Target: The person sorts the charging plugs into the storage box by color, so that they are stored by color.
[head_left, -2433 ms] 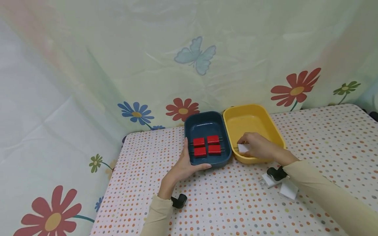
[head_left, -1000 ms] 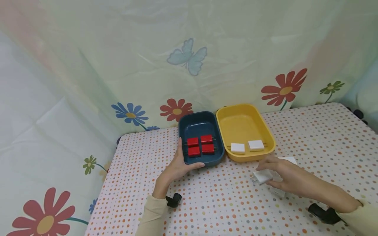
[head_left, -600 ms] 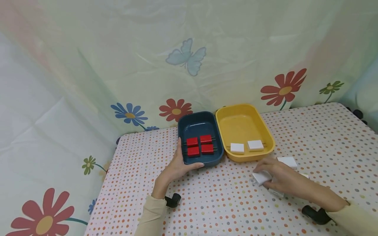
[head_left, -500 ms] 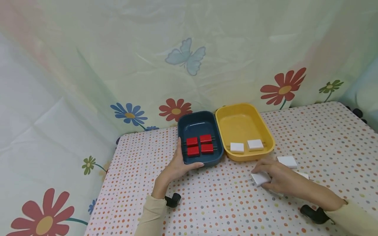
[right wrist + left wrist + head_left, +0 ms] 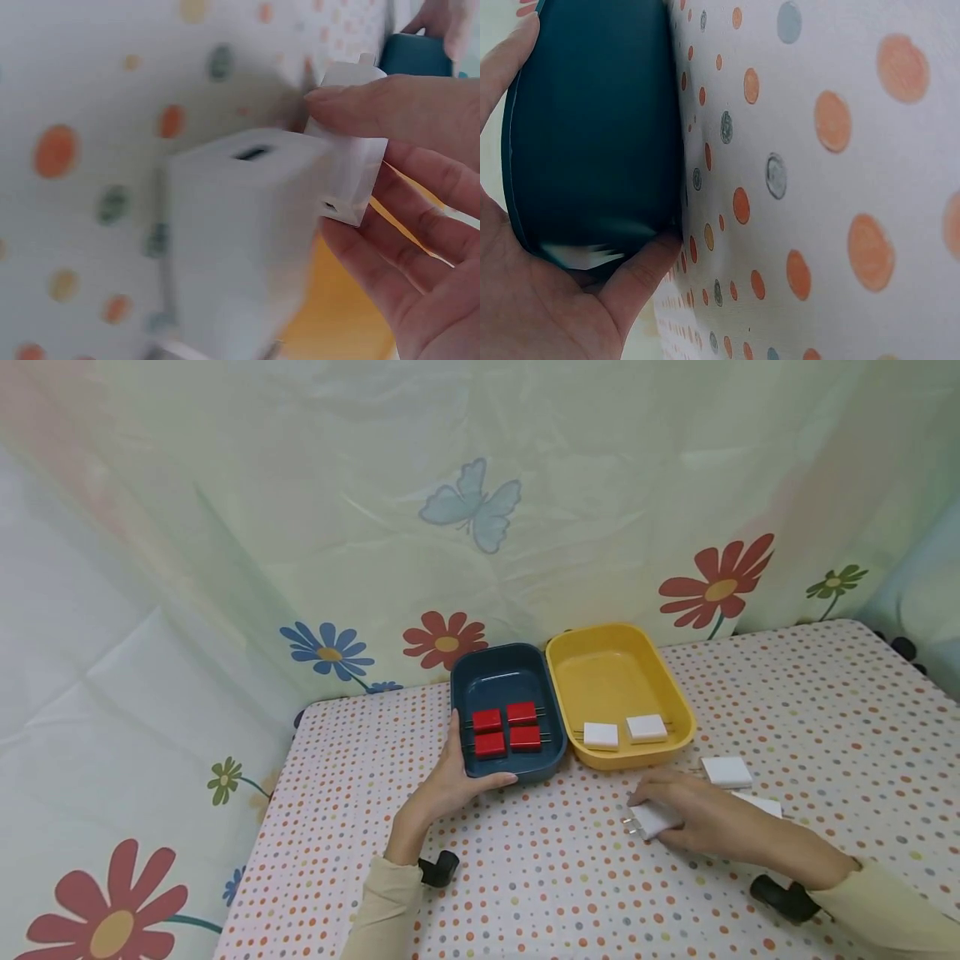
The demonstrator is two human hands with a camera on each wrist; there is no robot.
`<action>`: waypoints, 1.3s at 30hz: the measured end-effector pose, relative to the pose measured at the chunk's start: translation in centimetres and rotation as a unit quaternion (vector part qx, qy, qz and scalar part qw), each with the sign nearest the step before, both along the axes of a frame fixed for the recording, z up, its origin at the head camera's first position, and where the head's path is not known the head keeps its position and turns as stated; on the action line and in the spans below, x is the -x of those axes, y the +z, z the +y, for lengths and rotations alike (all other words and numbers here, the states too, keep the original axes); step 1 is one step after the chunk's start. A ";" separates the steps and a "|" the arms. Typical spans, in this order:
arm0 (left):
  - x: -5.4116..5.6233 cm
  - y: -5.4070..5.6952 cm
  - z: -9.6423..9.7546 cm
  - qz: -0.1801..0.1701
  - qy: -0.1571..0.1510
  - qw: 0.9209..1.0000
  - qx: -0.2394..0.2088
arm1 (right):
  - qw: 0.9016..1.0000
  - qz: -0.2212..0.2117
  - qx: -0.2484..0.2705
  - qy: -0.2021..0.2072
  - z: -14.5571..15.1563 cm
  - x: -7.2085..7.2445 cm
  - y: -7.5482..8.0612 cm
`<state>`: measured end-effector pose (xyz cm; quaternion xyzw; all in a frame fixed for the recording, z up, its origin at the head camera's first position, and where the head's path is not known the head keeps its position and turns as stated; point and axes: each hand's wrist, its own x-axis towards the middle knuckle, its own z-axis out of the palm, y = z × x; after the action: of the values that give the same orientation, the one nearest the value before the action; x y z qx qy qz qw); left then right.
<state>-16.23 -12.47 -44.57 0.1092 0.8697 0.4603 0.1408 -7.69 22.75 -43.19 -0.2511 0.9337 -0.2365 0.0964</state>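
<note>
My left hand (image 5: 444, 785) is spread around the near-left corner of a dark blue tray (image 5: 504, 667). Its thumb lies straight along the front wall, a finger along the left side. Several red plug chargers (image 5: 491, 745) with metal prongs lie in this tray. Between thumb and fingers, my right hand (image 5: 705, 814) pinches a white plug charger (image 5: 654, 820), prongs pointing left, over the table in front of the yellow tray (image 5: 600, 672). Two white chargers (image 5: 601, 736) lie inside the yellow tray. In the right wrist view, another white charger (image 5: 240, 232) appears large and blurred beside the held one.
Right of the right hand's fingers, a white charger (image 5: 726, 772) lies on the dotted tablecloth (image 5: 540, 877), with another charger (image 5: 767, 804) partly behind the hand. The trays stand side by side near a flowered cloth backdrop (image 5: 585, 527) at the table's back edge.
A second white charger now lies in the yellow tray. My right hand went from that tray to the chargers on the table, and the one it pinches has shifted slightly left. The left hand stays put.
</note>
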 end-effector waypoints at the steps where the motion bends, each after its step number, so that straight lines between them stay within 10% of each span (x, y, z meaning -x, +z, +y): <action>1: 0.0 0.0 0.0 0.000 0.000 1.000 0.003 | 1.000 0.007 0.000 0.001 -0.1 0.0 0.3; 9: 0.2 0.3 0.1 -0.001 0.008 1.000 0.016 | 0.996 0.086 0.036 -0.004 -0.6 1.5 5.0; 18: 0.3 0.3 -0.1 -0.002 0.010 1.000 0.014 | 0.990 0.133 0.055 0.006 -0.8 8.3 8.4; 28: 0.1 0.4 0.1 -0.012 0.009 1.000 0.009 | 0.996 0.078 0.031 0.001 -0.7 14.0 6.5; 39: -0.2 0.1 0.0 -0.009 0.009 1.000 0.002 | 1.000 0.023 -0.012 -0.003 -1.8 16.7 4.2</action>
<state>-16.08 -12.50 -44.50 0.0965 0.8704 0.4604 0.1450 -24.40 20.97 -38.99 -0.2524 0.9392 -0.2197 0.0771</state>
